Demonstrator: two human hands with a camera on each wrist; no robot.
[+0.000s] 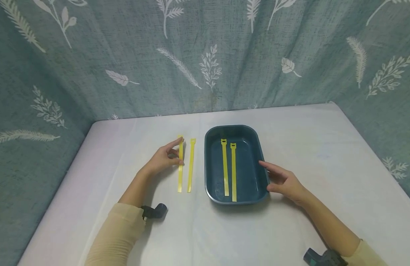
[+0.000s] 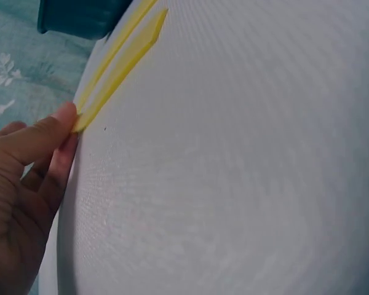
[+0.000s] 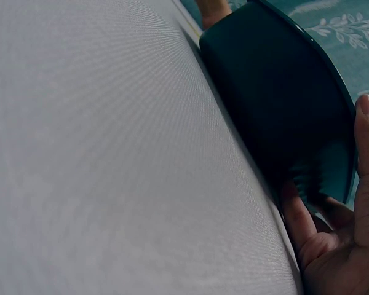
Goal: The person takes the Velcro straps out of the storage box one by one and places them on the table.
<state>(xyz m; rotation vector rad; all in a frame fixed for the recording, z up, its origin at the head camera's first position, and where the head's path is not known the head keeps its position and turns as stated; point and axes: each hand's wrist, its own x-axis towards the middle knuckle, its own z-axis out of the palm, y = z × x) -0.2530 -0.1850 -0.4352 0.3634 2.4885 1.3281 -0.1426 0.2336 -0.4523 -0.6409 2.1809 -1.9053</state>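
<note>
Grey-green leaf-print fabric (image 1: 238, 85) is hung behind a white cloth-covered table (image 1: 308, 140); two flat yellow strips with slotted heads (image 1: 225, 168) are laid lengthwise, side by side, in a dark teal round-cornered rectangular tray (image 1: 248, 170); on the table to its left, an inner loose yellow strip (image 1: 191, 165) and an outer loose yellow strip (image 1: 180, 181) are laid near each other; the outer one is touched by left hand (image 1: 162, 158) thumb and forefinger, set apart along it; pinch or not cannot be told; right hand (image 1: 287, 184) fingers are spread, tips at the tray's right rim.
</note>
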